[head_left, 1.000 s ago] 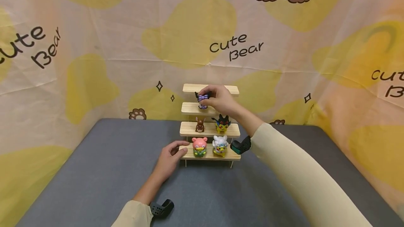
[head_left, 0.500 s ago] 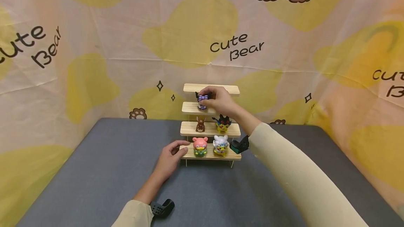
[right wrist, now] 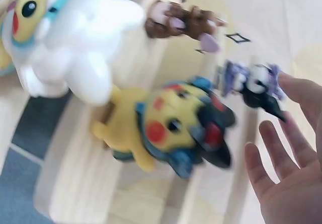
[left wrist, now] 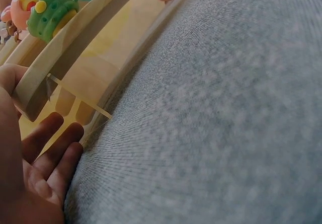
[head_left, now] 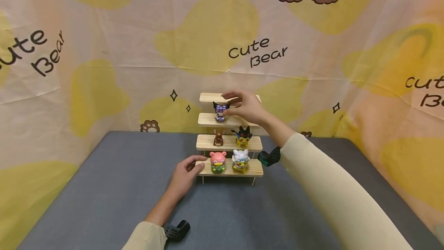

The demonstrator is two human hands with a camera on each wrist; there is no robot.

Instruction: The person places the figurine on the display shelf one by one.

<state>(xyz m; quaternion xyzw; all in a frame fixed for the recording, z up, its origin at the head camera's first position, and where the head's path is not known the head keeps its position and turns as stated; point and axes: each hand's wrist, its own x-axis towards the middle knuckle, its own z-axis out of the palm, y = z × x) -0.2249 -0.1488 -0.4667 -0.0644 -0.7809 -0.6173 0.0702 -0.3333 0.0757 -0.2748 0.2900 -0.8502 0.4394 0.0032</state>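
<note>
In the head view a four-tier wooden display stand [head_left: 249, 169] stands on the table. A black-eared figurine with a purple bow [head_left: 220, 112] stands upright on its second tier from the top. My right hand [head_left: 247, 107] is just right of that figurine, fingers spread and thumb tip close to it; whether the thumb touches is unclear. In the right wrist view the figurine [right wrist: 254, 85] is beside the loose fingers [right wrist: 282, 146]. My left hand [head_left: 184, 174] holds the left end of the lowest tier; the left wrist view shows its other fingers [left wrist: 50, 141] below the board.
A brown figurine [head_left: 218, 138] and a black-hooded yellow one [head_left: 244, 137] stand on the third tier. On the lowest tier are a pink-hooded figurine [head_left: 218, 162] and a white-hooded one [head_left: 241, 161]. A printed cloth [head_left: 208, 34] hangs behind the grey table [head_left: 138, 188].
My right hand's fingers have spread and let go of the purple-bowed figurine, and the hand has shifted slightly right. The figurine stays on its tier. My left hand keeps its place.
</note>
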